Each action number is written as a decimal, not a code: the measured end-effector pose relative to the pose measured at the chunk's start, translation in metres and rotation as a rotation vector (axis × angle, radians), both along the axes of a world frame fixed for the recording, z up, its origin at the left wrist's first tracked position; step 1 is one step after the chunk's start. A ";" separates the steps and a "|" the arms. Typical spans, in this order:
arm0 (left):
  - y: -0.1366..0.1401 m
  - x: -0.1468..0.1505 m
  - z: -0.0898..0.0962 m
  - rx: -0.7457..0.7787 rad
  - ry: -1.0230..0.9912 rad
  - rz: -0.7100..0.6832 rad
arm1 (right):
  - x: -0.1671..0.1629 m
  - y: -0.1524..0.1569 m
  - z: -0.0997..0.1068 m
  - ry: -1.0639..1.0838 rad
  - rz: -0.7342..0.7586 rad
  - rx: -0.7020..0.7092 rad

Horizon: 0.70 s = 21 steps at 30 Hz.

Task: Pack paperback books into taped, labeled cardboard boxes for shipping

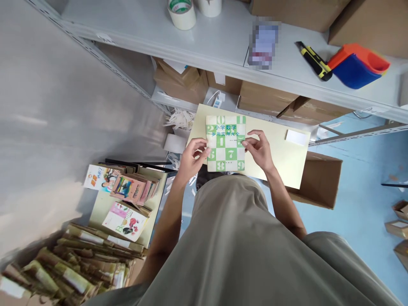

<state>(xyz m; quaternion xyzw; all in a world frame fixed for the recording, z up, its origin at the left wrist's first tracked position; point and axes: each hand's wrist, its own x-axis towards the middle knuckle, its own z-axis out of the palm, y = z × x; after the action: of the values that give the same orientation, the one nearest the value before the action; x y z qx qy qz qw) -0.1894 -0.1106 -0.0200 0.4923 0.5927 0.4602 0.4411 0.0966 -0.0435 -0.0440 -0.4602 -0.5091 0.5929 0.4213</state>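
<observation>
Pinching at both sides, the person's two hands are grasping a green-and-white checkered book [226, 143], which is lying face up near the centre of the frame. The left hand [191, 158] is closing its grip on the left edge, the thumb pressing at the cover's margin; the right hand [262, 154] is grasping the right edge near mid-height, some fingers curling away in the air. The underside is not showing, so how firmly either grip is squeezing cannot be told. The book is overlapping the near edge of the pale yellow worktop [276, 158]; whether it is resting there or hanging just above is not showing either.

By its look, the book is probably weighing little and bending softly like a paperback, so inward squeezing is likely risking a bowed cover. The spine is presumably running down the left side, giving the left hand the stiffer hold, while the right is probably meeting loose page edges that could be fanning open if only the cover is being caught. The paper is likely offering fair friction but creasing or tearing easily at the corners. Mid-height on both sides, with thumbs above and fingers supporting below, is seeming the safest place for holding.
</observation>
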 end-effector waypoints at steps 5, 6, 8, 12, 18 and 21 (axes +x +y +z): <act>-0.001 -0.011 -0.001 -0.069 -0.082 -0.120 | 0.009 -0.002 -0.001 -0.005 0.083 -0.071; -0.001 -0.012 -0.002 -0.082 -0.113 -0.132 | 0.011 -0.003 -0.001 0.009 0.108 -0.079; 0.001 -0.012 -0.004 -0.107 -0.157 -0.147 | 0.012 -0.004 -0.001 0.031 0.134 -0.084; 0.006 0.000 -0.007 -0.135 -0.127 -0.070 | 0.005 -0.008 0.000 0.013 0.092 -0.148; 0.015 0.016 -0.019 -0.187 -0.047 0.091 | -0.011 -0.018 -0.003 -0.026 0.116 -0.222; 0.014 0.016 -0.023 -0.211 -0.065 0.104 | -0.011 -0.019 -0.007 -0.015 0.140 -0.233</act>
<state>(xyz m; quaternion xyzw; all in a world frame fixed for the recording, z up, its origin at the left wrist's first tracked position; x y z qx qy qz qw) -0.1737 -0.0961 -0.0435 0.3964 0.6478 0.4331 0.4853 0.0859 -0.0625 -0.0513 -0.4739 -0.4708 0.6724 0.3188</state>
